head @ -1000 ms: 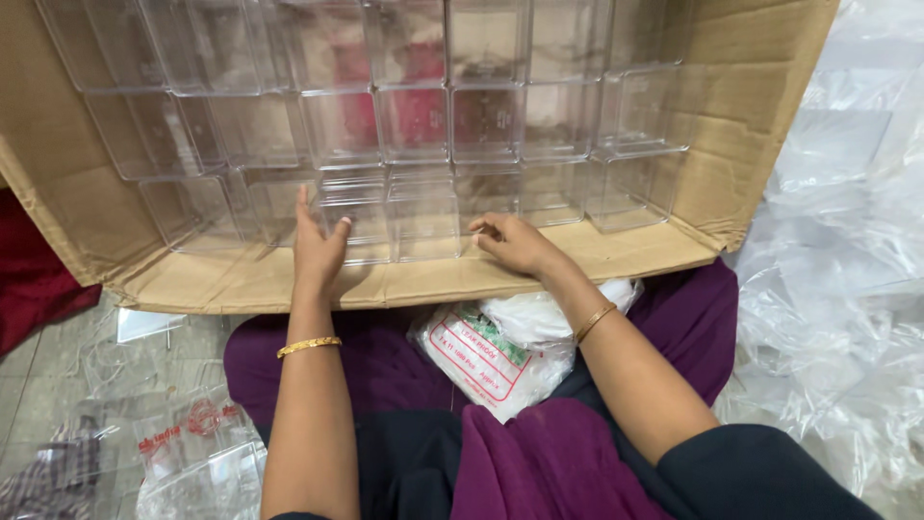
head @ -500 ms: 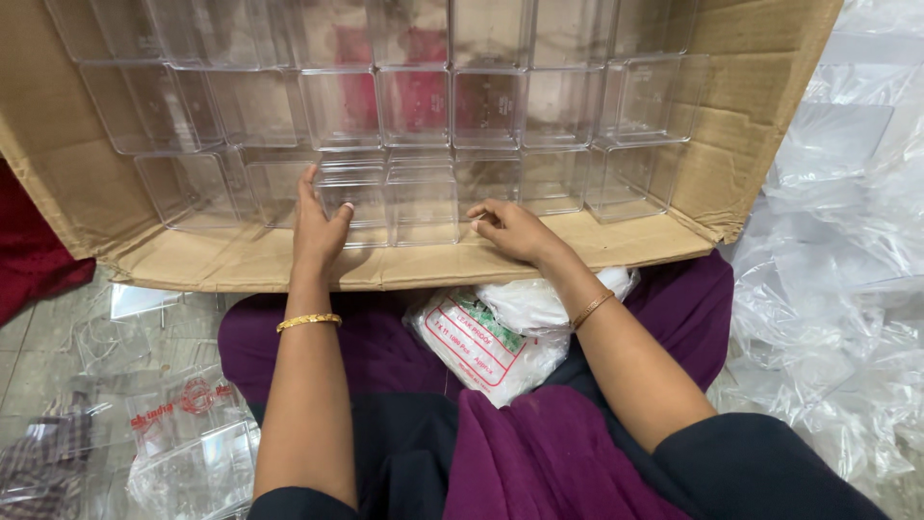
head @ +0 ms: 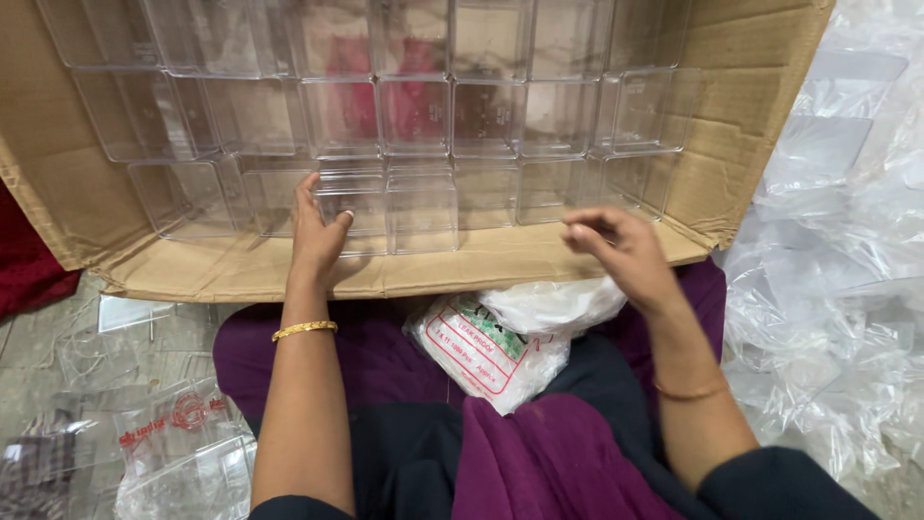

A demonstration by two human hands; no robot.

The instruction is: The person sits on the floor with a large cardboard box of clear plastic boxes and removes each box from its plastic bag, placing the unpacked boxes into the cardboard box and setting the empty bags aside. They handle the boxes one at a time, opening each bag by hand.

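A grey tiled floor (head: pixel 58 376) is seen at the lower left of the large brown cardboard carton (head: pixel 731 125), with a dark red cloth (head: pixel 24 270) lying against the carton's left wall. To the right of the carton, a heap of crumpled clear plastic wrapping (head: pixel 828 289) is spread over the ground. Below the carton's left corner, flattened clear bags with red print (head: pixel 164 433) are lying on the tiles.

The carton is tipped open toward the person, and it is filled with rows of clear square plastic boxes (head: pixel 414 116), packed side by side and touching one another. The nearest row is only partly filled; a stack of clear boxes (head: pixel 385 207) stands at its middle.

The left hand (head: pixel 318 236) is laid flat, fingers extended, against the left side of that stack, just inside the carton's front flap. The right hand (head: pixel 616 246) is held above the front flap toward the carton's right side, fingers loosely curled, with nothing gripped in it.

Below the front flap, a white plastic bag with red printing (head: pixel 491 351) is resting on the person's purple-clad lap (head: pixel 549 462).
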